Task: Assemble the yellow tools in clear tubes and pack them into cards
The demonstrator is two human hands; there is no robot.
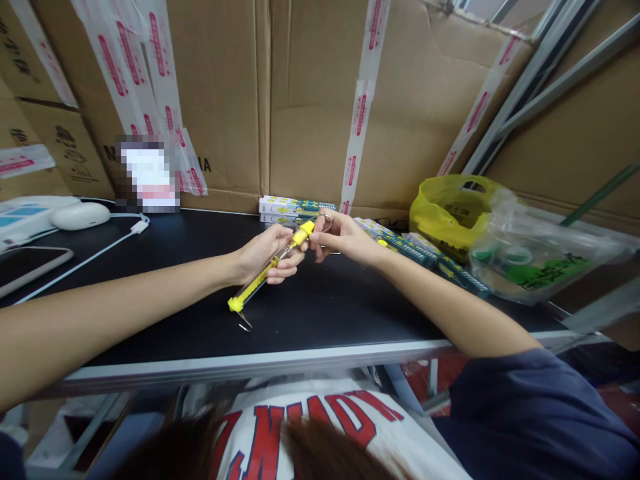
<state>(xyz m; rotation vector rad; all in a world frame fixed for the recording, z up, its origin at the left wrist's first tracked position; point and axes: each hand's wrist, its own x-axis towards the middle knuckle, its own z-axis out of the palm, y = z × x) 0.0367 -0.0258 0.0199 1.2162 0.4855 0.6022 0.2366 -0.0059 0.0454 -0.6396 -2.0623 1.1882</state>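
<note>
A tubular spring scale [257, 284] with a clear barrel, yellow caps and a yellow inner part slants over the black tabletop. Around its barrel the fingers of my left hand [270, 253] are closed. A bent metal hook [245, 323] hangs from its lower end. My right hand [343, 237] pinches the metal ring [327, 222] at the upper yellow cap. Printed narrow boxes [285, 208] lie stacked just behind my hands. The fingers partly cover the middle of the barrel.
More narrow boxes [400, 243] lie to the right, beside a yellow plastic bag [440, 213] and a clear bag [530, 267]. Leftward are a phone [30, 267], a white cable [85, 257] and a blurred screen [150, 177]. Large taped cartons [310, 100] wall the back.
</note>
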